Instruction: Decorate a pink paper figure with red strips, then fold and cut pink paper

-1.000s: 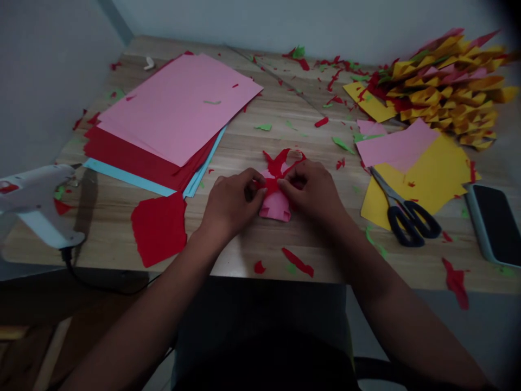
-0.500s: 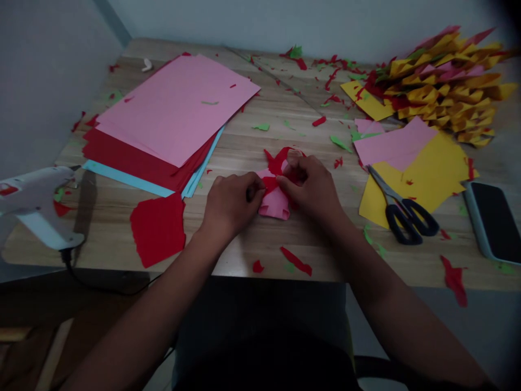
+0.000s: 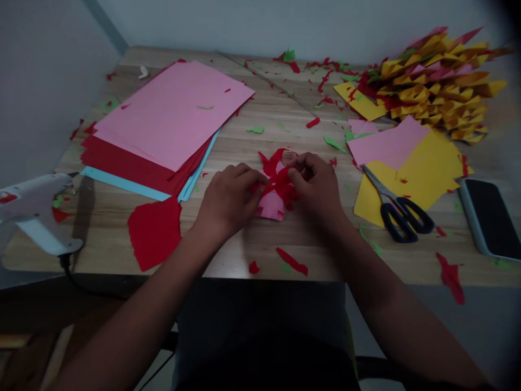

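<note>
A small red and pink paper piece [image 3: 272, 203] lies on the table in front of me, red petal-like shapes over pink ones. My left hand [image 3: 234, 195] pinches its left side, thumb and fingers together at the red paper. On the right side, my right hand [image 3: 315, 184] has its fingers closed on the red paper near the upper edge. Fingertips partly cover the piece on both sides.
Pink sheets [image 3: 175, 108] lie over red and blue ones at the left, near a red piece [image 3: 155, 232] and a glue gun [image 3: 38, 209]. Scissors [image 3: 396, 209], yellow paper [image 3: 439, 168], a phone [image 3: 492, 217] and a folded-paper object [image 3: 443, 81] are at the right.
More red paper now shows across the middle of the piece between my hands. My right fingers have shifted slightly away from its centre. The whole view has moved a little.
</note>
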Available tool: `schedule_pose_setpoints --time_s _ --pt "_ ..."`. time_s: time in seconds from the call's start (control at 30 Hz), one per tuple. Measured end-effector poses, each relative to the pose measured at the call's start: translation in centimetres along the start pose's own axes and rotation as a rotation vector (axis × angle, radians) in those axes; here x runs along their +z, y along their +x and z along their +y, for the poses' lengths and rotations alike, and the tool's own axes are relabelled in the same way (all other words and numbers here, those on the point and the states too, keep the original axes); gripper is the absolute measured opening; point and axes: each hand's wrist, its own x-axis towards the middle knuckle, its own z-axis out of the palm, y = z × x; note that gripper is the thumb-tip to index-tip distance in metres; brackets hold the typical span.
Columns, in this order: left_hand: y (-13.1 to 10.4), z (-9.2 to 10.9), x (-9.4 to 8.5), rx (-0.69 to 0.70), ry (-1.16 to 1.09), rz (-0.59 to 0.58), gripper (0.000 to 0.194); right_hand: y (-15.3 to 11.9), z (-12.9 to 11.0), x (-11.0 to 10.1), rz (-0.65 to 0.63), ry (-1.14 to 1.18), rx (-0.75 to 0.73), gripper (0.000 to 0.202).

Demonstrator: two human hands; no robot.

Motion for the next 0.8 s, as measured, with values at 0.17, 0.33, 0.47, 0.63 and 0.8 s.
schedule_pose_setpoints --time_s 0.17,0.33,0.47,0.63,0.8 --pt "2.1 -0.9 0.2 0.010 -0.027 -0.038 0.011 -0.3 0.2 -0.1 -0.067 -0.038 -0.035 0.010" --pt "2.5 -2.2 1.1 0.105 -0.059 -0.065 0.016 -0.5 -0.1 -0.1 -0.204 -0.190 -0.047 0.010" --pt "2.2 -2.6 1.6 0.101 -0.056 -0.055 0.007 -0.4 -0.2 0.0 -0.206 -0.247 -0.034 0.007" --pt "2.2 -2.7 1.7 0.090 -0.053 -0.051 0.005 -0.4 -0.2 0.0 -0.222 -0.201 0.000 0.006" --pt "2.3 -2.8 1.8 0.092 -0.043 -0.062 0.005 -0.6 -0.2 0.1 -0.200 -0.295 -0.057 0.021"
